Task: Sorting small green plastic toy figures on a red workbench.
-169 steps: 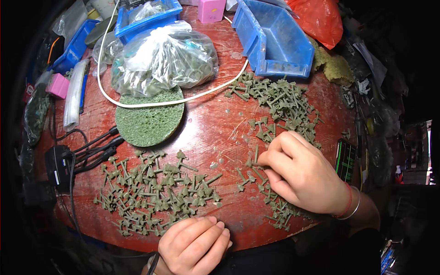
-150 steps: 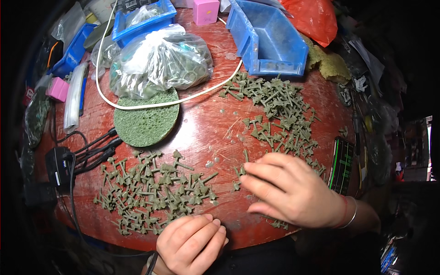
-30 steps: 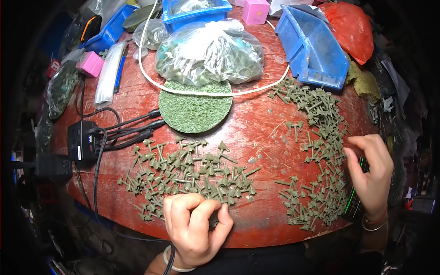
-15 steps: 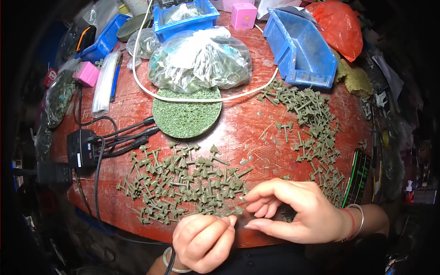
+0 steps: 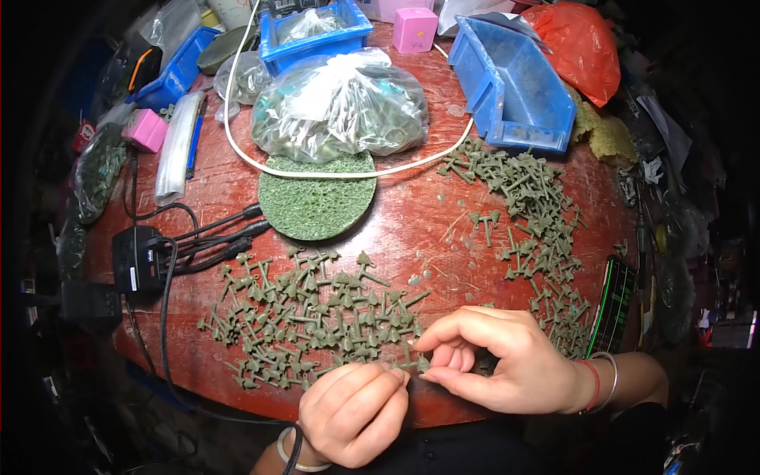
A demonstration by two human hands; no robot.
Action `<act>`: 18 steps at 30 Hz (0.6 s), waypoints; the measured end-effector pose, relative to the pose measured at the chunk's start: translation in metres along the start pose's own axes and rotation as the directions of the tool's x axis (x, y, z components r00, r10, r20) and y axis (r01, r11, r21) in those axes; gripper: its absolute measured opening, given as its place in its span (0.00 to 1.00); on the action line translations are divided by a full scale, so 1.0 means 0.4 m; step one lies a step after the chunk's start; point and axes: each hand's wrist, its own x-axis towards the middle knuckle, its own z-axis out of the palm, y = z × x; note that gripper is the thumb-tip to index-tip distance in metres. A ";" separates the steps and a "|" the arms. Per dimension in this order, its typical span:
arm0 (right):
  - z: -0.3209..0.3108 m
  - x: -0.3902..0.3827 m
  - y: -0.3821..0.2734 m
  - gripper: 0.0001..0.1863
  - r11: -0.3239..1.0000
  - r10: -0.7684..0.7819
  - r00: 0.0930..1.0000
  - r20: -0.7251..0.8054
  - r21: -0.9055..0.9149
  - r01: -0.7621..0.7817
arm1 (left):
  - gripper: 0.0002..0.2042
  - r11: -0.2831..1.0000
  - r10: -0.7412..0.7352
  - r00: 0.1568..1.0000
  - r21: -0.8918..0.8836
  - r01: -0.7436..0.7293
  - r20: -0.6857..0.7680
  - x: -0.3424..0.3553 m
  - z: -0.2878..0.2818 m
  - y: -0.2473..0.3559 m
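While both hands meet low over the table's near edge, a black hub [image 5: 142, 257] lies well to the left of the grip, its cables [image 5: 229, 241] running toward a round green pad [image 5: 318, 207]. Farther out on that side, a clear bag [image 5: 101, 186] fades into the dark rim, its contents hard to make out. Nearer, just beyond the left hand [image 5: 356, 416], spreads a left heap [image 5: 301, 317] of small green T-shaped parts; the knuckles cover its lower edge. Past that heap, the pad sits partly hidden under a bulging tied bag [image 5: 340, 111], whose glare blurs what is inside.

The left hand is curled in, fingertips drawn together at one end of a small green piece [image 5: 422, 363]; its thumb is mostly out of sight, and whether the palm holds more cannot be told. That piece lies between the two hands, its other end in the gap of the right hand [image 5: 507, 360], whose forefinger and thumb stand slightly parted around it; whether they touch it is unclear.

Behind the right hand, a right heap [image 5: 542, 214] runs away from the grip toward a blue bin [image 5: 514, 87], its near part covered by the knuckles. Right of the wrist, a dark phone-like screen [image 5: 611, 305] leans at a slant, its lower end hidden by the forearm.
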 end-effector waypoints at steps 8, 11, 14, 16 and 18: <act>-0.005 -0.004 0.003 0.11 0.998 -0.012 1.000 -0.015 -0.056 0.012 | 0.11 0.999 0.039 0.999 -0.031 -0.038 0.014 0.013 0.008 -0.010; -0.014 -0.008 0.006 0.13 0.981 -0.046 0.999 0.016 -0.190 0.048 | 0.11 0.999 0.026 0.999 -0.032 -0.025 0.031 0.014 0.006 -0.009; -0.028 -0.011 0.005 0.14 0.905 -0.163 0.987 -0.009 -0.399 0.146 | 0.11 0.998 0.001 0.998 -0.058 0.003 0.061 0.017 0.004 -0.007; -0.039 -0.013 0.007 0.14 0.890 -0.173 0.985 -0.020 -0.431 0.148 | 0.11 0.999 0.008 0.999 -0.053 -0.006 0.048 0.019 0.007 -0.008; -0.049 -0.008 0.008 0.13 0.906 -0.124 0.991 -0.047 -0.413 0.094 | 0.11 0.999 0.012 0.999 -0.047 -0.009 0.049 0.020 0.009 -0.009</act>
